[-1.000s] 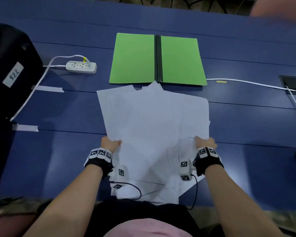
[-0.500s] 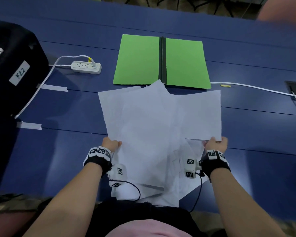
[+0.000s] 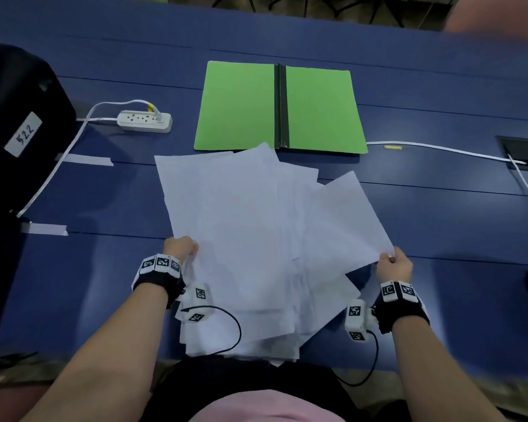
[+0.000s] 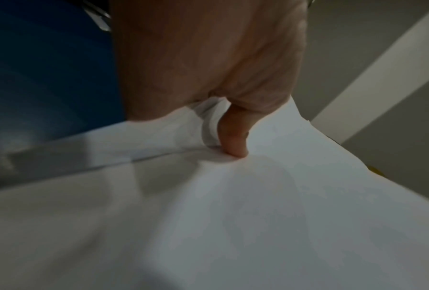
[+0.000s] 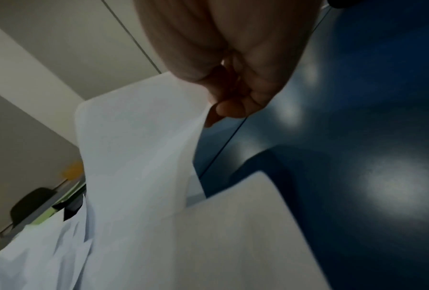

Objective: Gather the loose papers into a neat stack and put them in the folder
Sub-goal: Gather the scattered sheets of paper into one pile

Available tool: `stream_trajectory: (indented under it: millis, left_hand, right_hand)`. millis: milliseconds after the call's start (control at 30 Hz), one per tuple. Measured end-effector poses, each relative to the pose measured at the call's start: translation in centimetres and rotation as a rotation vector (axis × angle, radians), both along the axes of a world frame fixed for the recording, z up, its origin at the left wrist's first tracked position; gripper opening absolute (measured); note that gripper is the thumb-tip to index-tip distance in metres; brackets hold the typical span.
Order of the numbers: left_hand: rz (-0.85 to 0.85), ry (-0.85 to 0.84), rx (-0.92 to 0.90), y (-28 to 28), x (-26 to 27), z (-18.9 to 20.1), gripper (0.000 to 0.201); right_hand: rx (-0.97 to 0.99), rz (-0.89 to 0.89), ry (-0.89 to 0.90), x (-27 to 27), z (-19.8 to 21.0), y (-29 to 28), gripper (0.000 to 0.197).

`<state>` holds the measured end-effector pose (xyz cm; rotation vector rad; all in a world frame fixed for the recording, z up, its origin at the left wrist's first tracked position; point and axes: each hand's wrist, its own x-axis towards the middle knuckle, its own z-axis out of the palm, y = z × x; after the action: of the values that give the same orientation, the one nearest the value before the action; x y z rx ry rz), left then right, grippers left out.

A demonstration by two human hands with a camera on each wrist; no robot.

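Several white papers (image 3: 244, 233) lie fanned and overlapping on the blue table (image 3: 439, 226), just in front of an open green folder (image 3: 238, 108) with a black spine. My left hand (image 3: 180, 248) grips the left edge of the pile; in the left wrist view its thumb (image 4: 233, 137) presses down on the papers (image 4: 233, 215). My right hand (image 3: 392, 264) pinches the near corner of one sheet (image 3: 342, 220) and holds it tilted out to the right, raised off the pile. In the right wrist view that sheet (image 5: 138, 147) hangs from my curled fingers (image 5: 235, 102).
A white power strip (image 3: 145, 120) with its cable lies left of the folder. A black bag (image 3: 16, 126) labelled 522 stands at the far left. A white cable (image 3: 439, 149) runs right toward a dark table socket (image 3: 521, 150). Tape strips (image 3: 87, 159) stick to the table.
My right hand has moved rightward, drawing one sheet out from the pile and turning it askew. My left hand has kept its grip on the left edge.
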<state>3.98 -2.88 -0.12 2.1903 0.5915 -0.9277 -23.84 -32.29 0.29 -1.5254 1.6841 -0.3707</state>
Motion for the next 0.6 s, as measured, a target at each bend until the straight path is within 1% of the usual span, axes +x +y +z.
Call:
stream_trajectory:
  millis: [33, 67, 100, 133, 167, 200, 300, 367, 467, 533, 567, 600]
  left_hand:
    - [0.061, 0.001, -0.044, -0.3, 0.0, 0.5, 0.020]
    - [0.091, -0.047, -0.114, -0.3, -0.5, 0.5, 0.009]
    - [0.018, -0.102, -0.132, 0.0, -1.3, 0.7, 0.014]
    - [0.012, -0.141, -0.161, 0.1, -2.0, 0.4, 0.036]
    - [0.017, -0.163, -0.200, 0.2, -2.4, 0.0, 0.049]
    - [0.032, -0.193, -0.214, 0.3, -2.7, -0.4, 0.050]
    - [0.062, -0.233, -0.189, 0.6, -3.0, -1.2, 0.034]
    - [0.072, -0.236, -0.166, 1.0, -3.1, -1.2, 0.032]
    - [0.075, -0.228, -0.172, 1.1, -3.1, -1.3, 0.032]
    - [0.105, -0.232, -0.179, 1.0, -3.0, -1.3, 0.028]
    - [0.123, -0.232, -0.188, 0.8, -3.0, -1.3, 0.025]
    - [0.137, -0.230, -0.197, 0.7, -3.1, -1.3, 0.023]
  right_hand:
    - [0.036, 0.023, -0.043, 0.5, 0.5, 0.5, 0.007]
    - [0.077, 0.040, -0.088, 1.1, 0.7, 1.1, 0.016]
    - [0.124, 0.036, -0.128, 1.7, 0.7, 1.7, 0.030]
    - [0.163, 0.019, -0.149, 2.3, 0.7, 2.3, 0.040]
    - [0.197, 0.010, -0.146, 3.0, 0.6, 3.0, 0.044]
    - [0.227, 0.010, -0.125, 3.4, 0.1, 3.6, 0.043]
    - [0.267, 0.090, -0.077, 3.7, -1.0, 4.4, 0.032]
    - [0.268, 0.147, -0.063, 3.3, -0.9, 4.1, 0.020]
    - [0.284, 0.140, -0.019, 2.0, -0.4, 2.6, 0.013]
    - [0.331, 0.096, -0.060, 1.8, 0.2, 1.9, 0.012]
    - [0.361, 0.089, -0.082, 1.6, 0.4, 1.6, 0.016]
    - [0.449, 0.091, -0.064, 1.8, 0.9, 1.7, 0.023]
